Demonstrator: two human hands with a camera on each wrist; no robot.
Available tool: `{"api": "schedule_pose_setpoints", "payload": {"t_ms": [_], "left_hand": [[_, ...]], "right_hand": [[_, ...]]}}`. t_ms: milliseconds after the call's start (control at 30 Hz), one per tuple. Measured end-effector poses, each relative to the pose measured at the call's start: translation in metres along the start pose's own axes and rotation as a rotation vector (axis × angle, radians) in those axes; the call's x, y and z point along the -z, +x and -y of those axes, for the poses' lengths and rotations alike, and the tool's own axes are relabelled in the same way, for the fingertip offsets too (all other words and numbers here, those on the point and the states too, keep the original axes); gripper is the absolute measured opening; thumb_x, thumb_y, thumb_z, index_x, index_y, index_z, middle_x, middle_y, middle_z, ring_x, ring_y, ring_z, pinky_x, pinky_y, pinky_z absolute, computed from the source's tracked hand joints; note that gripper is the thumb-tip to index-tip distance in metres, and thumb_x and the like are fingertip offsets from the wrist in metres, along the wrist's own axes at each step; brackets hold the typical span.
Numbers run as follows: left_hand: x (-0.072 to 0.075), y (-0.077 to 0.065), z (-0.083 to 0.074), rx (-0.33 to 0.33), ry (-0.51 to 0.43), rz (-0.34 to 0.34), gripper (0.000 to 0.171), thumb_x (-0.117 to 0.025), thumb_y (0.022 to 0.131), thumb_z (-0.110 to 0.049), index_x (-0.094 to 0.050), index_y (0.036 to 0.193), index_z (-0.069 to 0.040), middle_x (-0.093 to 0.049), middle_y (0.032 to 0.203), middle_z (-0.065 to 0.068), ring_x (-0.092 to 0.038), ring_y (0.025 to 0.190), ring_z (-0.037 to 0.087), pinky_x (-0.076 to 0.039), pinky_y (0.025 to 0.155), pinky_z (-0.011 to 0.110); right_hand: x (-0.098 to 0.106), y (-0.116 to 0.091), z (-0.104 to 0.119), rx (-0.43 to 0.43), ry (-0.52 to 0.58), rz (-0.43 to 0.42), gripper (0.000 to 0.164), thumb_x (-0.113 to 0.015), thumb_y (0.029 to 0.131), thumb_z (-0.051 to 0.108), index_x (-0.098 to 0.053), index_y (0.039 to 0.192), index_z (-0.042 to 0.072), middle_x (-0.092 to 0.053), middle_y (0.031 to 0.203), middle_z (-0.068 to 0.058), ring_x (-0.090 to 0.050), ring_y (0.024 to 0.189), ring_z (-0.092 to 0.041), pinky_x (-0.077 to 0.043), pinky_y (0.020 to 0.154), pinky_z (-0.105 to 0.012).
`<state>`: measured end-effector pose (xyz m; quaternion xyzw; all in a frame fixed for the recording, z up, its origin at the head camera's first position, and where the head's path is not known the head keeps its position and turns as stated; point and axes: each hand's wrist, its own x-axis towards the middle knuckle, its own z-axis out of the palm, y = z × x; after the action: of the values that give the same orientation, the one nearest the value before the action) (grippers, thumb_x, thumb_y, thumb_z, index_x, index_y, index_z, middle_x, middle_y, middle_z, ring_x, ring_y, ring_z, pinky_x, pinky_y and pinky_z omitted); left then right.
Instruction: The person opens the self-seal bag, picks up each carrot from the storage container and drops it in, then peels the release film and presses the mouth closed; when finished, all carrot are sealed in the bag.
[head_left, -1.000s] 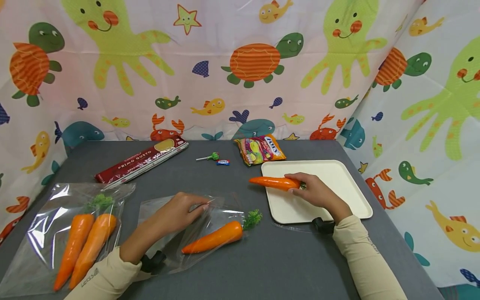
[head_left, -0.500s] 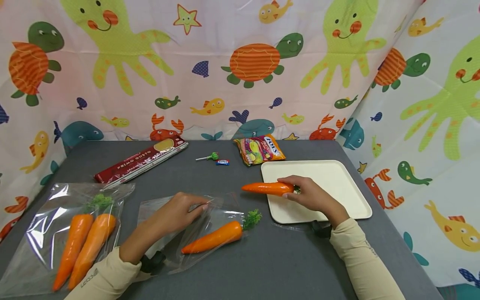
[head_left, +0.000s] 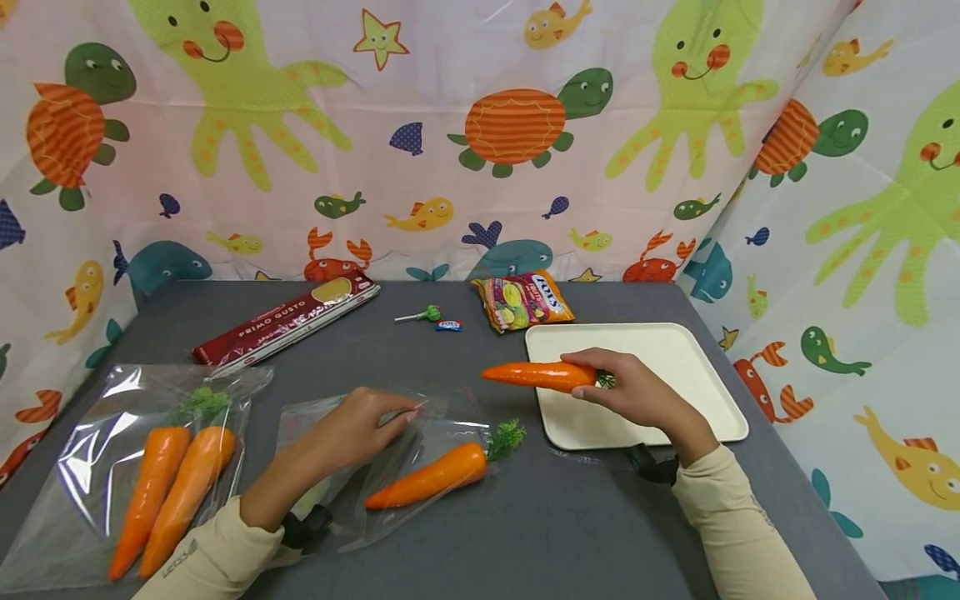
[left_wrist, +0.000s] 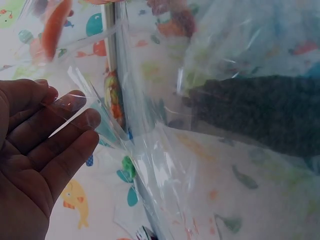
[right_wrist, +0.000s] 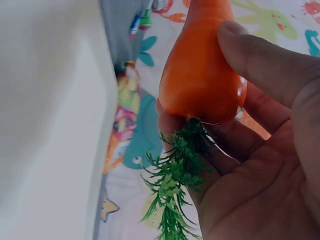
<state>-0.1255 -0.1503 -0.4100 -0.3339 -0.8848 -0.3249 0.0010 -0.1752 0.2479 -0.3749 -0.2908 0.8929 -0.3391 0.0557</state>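
In my right hand [head_left: 633, 392] is an orange carrot [head_left: 536, 376], gripped near its leafy end, tip pointing left above the left part of a cream tray [head_left: 652, 342]. The right wrist view shows thumb and fingers round the carrot [right_wrist: 200, 75], its green leaves [right_wrist: 175, 190] hanging below. My left hand [head_left: 356, 429] pinches the edge of a clear plastic bag [head_left: 315, 408]; in the left wrist view the film [left_wrist: 75, 107] lies between thumb and fingertips. Inside that bag lies another carrot [head_left: 431, 477], its leaves sticking out at the right.
At the left lies a clear bag [head_left: 82, 500] with two carrots [head_left: 187, 500] in it. Along the back are a dark red spaghetti packet [head_left: 288, 321], a lollipop [head_left: 427, 313], a small blue-wrapped sweet [head_left: 448, 326] and a colourful candy bag [head_left: 522, 302]. A printed curtain [head_left: 420, 83] hangs behind.
My right hand has carried the carrot a little to the left, across the tray's left edge. The left hand keeps its pinch on the bag in the same place.
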Motion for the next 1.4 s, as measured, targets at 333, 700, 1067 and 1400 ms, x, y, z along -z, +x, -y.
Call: {"api": "schedule_pose_setpoints", "payload": {"t_ms": [333, 700, 1067, 1400], "left_hand": [[-0.002, 0.0, 0.0, 0.008, 0.007, -0.01, 0.023, -0.061, 0.098, -0.014, -0.071, 0.115, -0.002, -0.072, 0.106, 0.006, -0.069, 0.09, 0.014, -0.057, 0.077, 0.035], [-0.004, 0.001, -0.001, -0.016, -0.009, -0.025, 0.021, -0.062, 0.096, -0.01, -0.072, 0.114, -0.003, -0.072, 0.106, 0.006, -0.068, 0.09, 0.012, -0.057, 0.078, 0.038], [-0.003, 0.002, -0.001, -0.018, -0.011, -0.007, 0.023, -0.062, 0.097, -0.012, -0.071, 0.116, -0.002, -0.072, 0.107, 0.007, -0.067, 0.082, 0.007, -0.057, 0.075, 0.034], [-0.005, 0.004, 0.0, -0.029, 0.0, -0.003, 0.022, -0.061, 0.097, -0.012, -0.071, 0.115, -0.002, -0.072, 0.105, 0.006, -0.067, 0.082, 0.008, -0.057, 0.074, 0.031]], "right_hand": [[-0.004, -0.001, 0.012, 0.081, 0.038, 0.101, 0.045, -0.074, 0.088, 0.016, -0.061, 0.13, 0.006, -0.064, 0.114, 0.0, -0.057, 0.096, -0.019, -0.051, 0.085, -0.043], [-0.018, 0.0, 0.016, 0.111, 0.054, 0.217, 0.043, -0.072, 0.09, 0.017, -0.062, 0.131, 0.009, -0.063, 0.119, 0.0, -0.057, 0.1, -0.018, -0.051, 0.089, -0.037], [-0.03, 0.008, 0.021, 0.163, 0.037, 0.257, 0.045, -0.072, 0.09, 0.016, -0.06, 0.131, 0.002, -0.063, 0.118, -0.003, -0.058, 0.099, -0.016, -0.052, 0.088, -0.034], [-0.041, 0.016, 0.026, 0.186, -0.002, 0.283, 0.043, -0.072, 0.09, 0.017, -0.062, 0.13, 0.006, -0.063, 0.119, -0.001, -0.057, 0.101, -0.015, -0.05, 0.091, -0.034]]}}
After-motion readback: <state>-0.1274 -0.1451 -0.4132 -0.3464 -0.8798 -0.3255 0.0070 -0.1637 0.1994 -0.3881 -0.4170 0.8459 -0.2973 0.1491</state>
